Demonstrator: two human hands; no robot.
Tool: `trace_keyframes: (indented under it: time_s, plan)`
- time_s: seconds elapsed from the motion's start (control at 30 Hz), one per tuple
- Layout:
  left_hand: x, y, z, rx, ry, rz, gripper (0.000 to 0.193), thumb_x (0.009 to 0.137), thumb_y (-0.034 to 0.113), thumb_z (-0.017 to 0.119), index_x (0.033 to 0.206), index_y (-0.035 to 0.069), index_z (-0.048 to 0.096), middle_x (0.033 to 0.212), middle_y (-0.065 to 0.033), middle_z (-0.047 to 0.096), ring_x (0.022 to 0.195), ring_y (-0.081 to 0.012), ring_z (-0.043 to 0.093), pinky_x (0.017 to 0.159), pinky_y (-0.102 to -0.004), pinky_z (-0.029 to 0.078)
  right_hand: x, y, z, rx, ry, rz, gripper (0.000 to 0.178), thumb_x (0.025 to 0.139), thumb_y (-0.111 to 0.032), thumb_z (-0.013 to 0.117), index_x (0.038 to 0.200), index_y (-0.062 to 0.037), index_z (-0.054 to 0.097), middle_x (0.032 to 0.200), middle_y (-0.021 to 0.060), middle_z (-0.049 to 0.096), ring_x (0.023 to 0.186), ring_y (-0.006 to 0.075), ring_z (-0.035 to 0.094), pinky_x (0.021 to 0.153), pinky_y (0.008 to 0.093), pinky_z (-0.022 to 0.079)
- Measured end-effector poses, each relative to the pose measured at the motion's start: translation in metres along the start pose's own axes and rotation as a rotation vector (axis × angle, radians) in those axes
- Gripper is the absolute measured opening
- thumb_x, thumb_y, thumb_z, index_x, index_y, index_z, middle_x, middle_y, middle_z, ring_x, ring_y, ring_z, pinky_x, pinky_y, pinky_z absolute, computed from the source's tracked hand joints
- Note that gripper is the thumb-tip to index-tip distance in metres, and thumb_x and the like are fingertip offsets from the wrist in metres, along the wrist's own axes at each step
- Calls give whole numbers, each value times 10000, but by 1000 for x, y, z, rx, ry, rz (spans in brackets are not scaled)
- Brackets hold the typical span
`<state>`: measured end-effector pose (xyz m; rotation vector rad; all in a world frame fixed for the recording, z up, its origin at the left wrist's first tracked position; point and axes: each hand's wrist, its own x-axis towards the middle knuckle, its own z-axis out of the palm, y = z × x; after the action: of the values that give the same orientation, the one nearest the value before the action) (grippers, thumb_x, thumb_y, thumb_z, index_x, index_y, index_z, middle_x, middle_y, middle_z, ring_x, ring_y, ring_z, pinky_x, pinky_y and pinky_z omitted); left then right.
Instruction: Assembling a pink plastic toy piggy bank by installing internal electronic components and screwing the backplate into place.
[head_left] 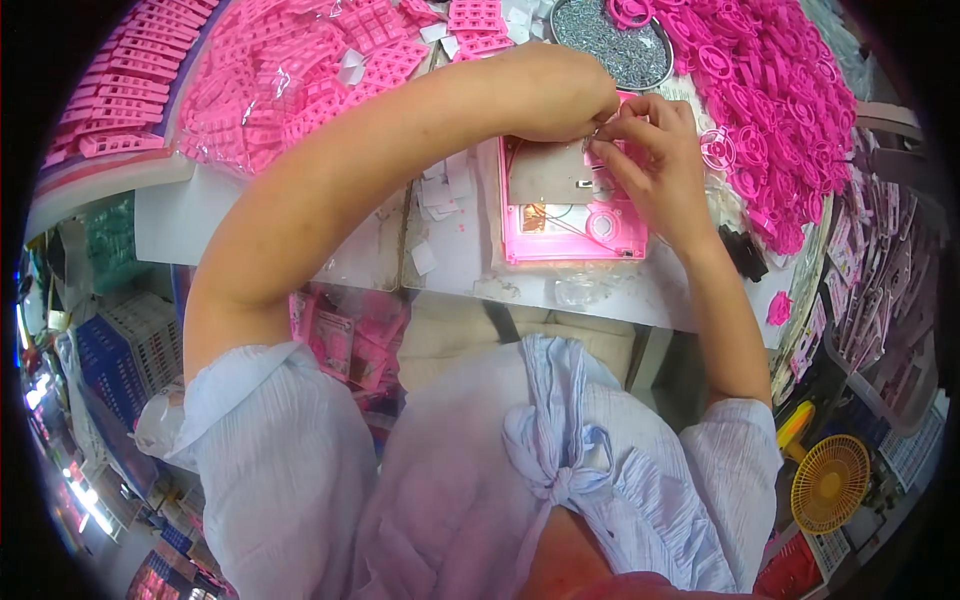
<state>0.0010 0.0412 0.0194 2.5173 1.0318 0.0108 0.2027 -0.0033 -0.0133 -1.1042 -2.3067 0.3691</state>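
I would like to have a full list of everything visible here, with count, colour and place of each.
Casing: one, pink, on the worktable
Plate: one, grey, on the casing
Small metal pieces: many, silvery, in a round tray, top
Grid-like parts: many, pink, top left
Slatted parts: many, pink, far left
Ring-shaped parts: many, magenta, top right
Paper pieces: several, white, left of casing
Elongated parts: many, pale purplish, far right
Crates: several, blue and white, lower left
Fan: one, yellow, lower right
Clothing: pale blue, on the person
Left hand: one, bare, casing's upper edge
Right hand: one, bare, casing's upper right
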Motion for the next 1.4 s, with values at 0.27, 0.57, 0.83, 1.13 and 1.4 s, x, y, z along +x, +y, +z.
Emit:
trace_keyframes:
  time_s: [0.27,0.57,0.83,1.13,1.4]
  plan:
    - [-3,-2,4,-47,47,-28,171,882,216,672,945,70,734,831,-142,724,795,-333,706,726,-454,555,12,14,-26,-68,-176,-450,197,789,-137,785,985,-111,778,1005,23,684,951,275,611,755,374,563]
    - [-2,-2,3,-36,29,-22,166,878,216,666,946,83,739,839,-133,726,809,-323,710,724,-451,558,28,16,-41,-44,-436,-421,191,819,-166,780,1003,-119,788,1027,16,700,981,241,640,754,359,579]
    - [-4,-1,3,-56,56,-7,156,873,192,657,955,85,736,844,-137,723,809,-331,707,728,-456,557,22,13,-40,-5,-416,-338,176,819,-144,768,993,-123,787,1062,20,687,1031,249,613,803,373,576]
    - [-3,-8,2,-8,-10,21,143,854,165,655,893,41,714,830,-171,706,805,-354,700,734,-462,552,38,19,-43,48,-517,-327,241,821,-125,750,1060,-98,767,1100,47,673,1020,252,602,803,387,560]
    - [0,-3,20,150,67,32,197,924,147,549,973,11,683,900,-172,709,843,-370,703,760,-477,552,-3,-18,-12,-201,-223,-161,296,818,-140,711,1102,-53,701,1044,81,633,1013,303,590,857,420,528]
